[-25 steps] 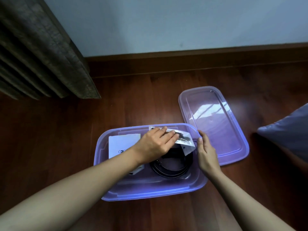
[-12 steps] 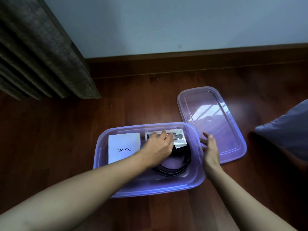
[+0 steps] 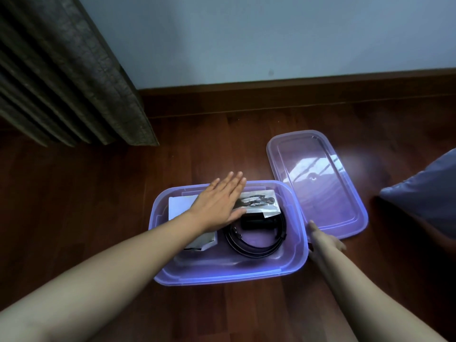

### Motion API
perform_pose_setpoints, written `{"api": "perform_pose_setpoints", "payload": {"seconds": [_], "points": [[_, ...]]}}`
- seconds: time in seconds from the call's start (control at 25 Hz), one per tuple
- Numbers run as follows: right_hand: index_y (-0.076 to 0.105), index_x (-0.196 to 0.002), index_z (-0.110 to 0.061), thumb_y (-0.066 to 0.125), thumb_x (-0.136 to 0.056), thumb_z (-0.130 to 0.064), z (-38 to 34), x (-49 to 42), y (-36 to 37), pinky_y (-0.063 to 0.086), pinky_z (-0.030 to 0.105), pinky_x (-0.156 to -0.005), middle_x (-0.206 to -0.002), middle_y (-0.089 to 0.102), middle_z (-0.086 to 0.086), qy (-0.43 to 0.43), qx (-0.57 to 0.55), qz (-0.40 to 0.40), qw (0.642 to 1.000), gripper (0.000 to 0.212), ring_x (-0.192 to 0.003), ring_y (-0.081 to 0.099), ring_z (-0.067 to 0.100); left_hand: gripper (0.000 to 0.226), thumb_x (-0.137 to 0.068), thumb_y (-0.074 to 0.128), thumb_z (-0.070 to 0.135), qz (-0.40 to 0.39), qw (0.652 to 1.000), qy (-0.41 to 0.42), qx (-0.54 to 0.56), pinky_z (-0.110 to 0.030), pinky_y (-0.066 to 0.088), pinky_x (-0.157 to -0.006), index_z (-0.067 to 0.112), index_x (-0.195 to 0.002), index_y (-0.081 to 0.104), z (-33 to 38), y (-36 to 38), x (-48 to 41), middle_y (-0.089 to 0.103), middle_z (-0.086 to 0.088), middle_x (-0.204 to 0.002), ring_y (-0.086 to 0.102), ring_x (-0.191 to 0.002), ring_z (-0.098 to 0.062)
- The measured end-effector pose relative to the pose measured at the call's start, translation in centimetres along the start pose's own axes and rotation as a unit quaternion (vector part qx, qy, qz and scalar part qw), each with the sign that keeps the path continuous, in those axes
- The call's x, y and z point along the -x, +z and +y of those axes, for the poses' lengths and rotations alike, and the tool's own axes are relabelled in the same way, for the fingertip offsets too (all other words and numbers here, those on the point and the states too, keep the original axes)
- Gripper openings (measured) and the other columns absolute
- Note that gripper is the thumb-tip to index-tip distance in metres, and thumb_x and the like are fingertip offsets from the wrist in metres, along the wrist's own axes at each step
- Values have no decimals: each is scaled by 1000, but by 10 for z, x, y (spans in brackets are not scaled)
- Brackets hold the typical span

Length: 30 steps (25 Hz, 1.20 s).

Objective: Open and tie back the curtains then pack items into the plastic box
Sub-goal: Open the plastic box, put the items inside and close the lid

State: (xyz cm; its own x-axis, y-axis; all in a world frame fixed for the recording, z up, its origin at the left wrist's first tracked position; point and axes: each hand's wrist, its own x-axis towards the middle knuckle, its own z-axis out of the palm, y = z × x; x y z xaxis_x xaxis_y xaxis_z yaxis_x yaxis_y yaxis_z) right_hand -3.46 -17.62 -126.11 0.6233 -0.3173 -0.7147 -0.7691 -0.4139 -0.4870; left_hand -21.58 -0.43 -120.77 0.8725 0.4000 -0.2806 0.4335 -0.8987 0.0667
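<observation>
On the floor: dark red-brown polished wooden boards [image 3: 98,218], meeting a brown wooden skirting board [image 3: 296,92] and a pale blue-grey wall [image 3: 246,33] beyond the box.
Box: translucent purple rectangular plastic box [image 3: 229,275], open, mouth up, long axis running left to right along the skirting board.
Lid: matching translucent purple plastic lid [image 3: 320,193], flat on the floor just right of the box, long axis pointing toward the wall, glossy with a bright reflection.
Inside the box: white paper booklet [image 3: 180,206] at the left end; black coiled cord [image 3: 256,240] at the right end; clear plastic packet with dark contents [image 3: 259,203] at the far side, overlapping the coil.
Left hand [image 3: 222,203]: palm down over the box's far rim, fingers straight and pressed together; contact with the packet cannot be told.
Right hand [image 3: 325,243]: low beside the box's right end, fingers loosely spread, holding nothing, blurred.
Curtain: dark grey-brown textured pleated curtain [image 3: 61,82], far left of the box, hem at the floor.
Cushion: grey-blue fabric cushion [image 3: 424,188], right of the box, past the lid.
</observation>
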Motion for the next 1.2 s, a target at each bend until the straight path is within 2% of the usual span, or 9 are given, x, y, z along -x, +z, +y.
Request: {"api": "perform_pose_setpoints", "payload": {"seconds": [0.16, 0.32, 0.44, 0.6, 0.72, 0.84, 0.96, 1.08, 1.2], "points": [[38, -128, 6, 74, -72, -21, -3, -3, -5, 48, 48, -95, -133, 50, 24, -35, 32, 47, 998, 72, -110, 57, 40, 70, -98, 26, 50, -8, 999, 15, 36, -32, 0, -117, 17, -150, -7, -8, -2, 1, -9, -3, -159, -7, -147, -18], [41, -118, -4, 72, -69, -14, -13, 6, -11, 50, 38, -73, -119, 57, 17, -50, -161, 34, 985, 58, -91, 61, 31, 69, -98, 28, 49, -3, 999, 11, 34, -32, 0, -117, 17, -150, -4, -6, -1, 2, -5, -2, -160, -5, -147, -19], [51, -100, -13, 67, -64, -8, -27, 13, -16, 41, 27, -58, -81, 64, 2, -58, -315, -114, 940, 40, -62, 55, 18, 68, -98, 30, 46, -11, 999, 12, 49, -32, -1, -117, 17, -150, -4, -8, -2, 2, -6, -2, -160, -6, -147, -18], [58, -117, -12, 70, -61, -3, -47, 14, -29, 57, 33, -78, -100, 67, 2, -101, -399, -334, 848, 58, -82, 68, 15, 64, -99, 37, 37, 73, 972, -6, 222, -28, 5, -119, 11, -150, 9, -16, -12, 6, 8, -6, -159, 6, -147, -16], [61, -111, -11, 78, -30, -9, -50, 21, -40, 57, 33, -80, -95, 72, 4, -100, -437, -401, 799, 82, -85, 71, 18, 51, -100, 37, 33, 207, 833, -149, 490, -22, 20, -111, 7, -143, 33, -27, -32, 0, 37, -10, -148, 34, -137, -20], [64, -104, -6, 79, -20, -9, -49, 26, -49, 59, 26, -63, -81, 74, 6, -87, -407, -440, 796, 86, -71, 72, 16, 57, -100, 17, 46, 238, 535, -237, 776, -30, 29, -104, 10, -139, 38, -47, -55, 2, 48, -14, -139, 53, -119, -23], [72, -86, 3, 80, -6, -13, -48, 31, -50, 59, 30, -60, -81, 74, 12, -84, -278, -469, 834, 82, -70, 72, 24, 69, -94, 13, 61, 210, 420, -226, 853, -37, 35, -103, 15, -138, 41, -76, -64, 20, 51, -14, -133, 58, -109, -24], [72, -90, -5, 73, -10, -17, -45, 44, -46, 56, 45, -78, -91, 71, 17, -99, -141, -486, 857, 80, -82, 68, 34, 63, -92, 30, 61, 177, 433, -218, 856, -40, 50, -89, 20, -140, 39, -88, -64, 37, 50, -10, -132, 61, -103, -24], [74, -76, -13, 61, -49, -17, -42, 61, -44, 50, 35, -75, -73, 69, 8, -129, -56, -461, 876, 30, -65, 64, 28, 51, -92, 55, 33, 174, 588, -263, 745, -31, 55, -81, 17, -138, 41, -88, -48, 51, 47, -7, -138, 67, -93, -15]]}}
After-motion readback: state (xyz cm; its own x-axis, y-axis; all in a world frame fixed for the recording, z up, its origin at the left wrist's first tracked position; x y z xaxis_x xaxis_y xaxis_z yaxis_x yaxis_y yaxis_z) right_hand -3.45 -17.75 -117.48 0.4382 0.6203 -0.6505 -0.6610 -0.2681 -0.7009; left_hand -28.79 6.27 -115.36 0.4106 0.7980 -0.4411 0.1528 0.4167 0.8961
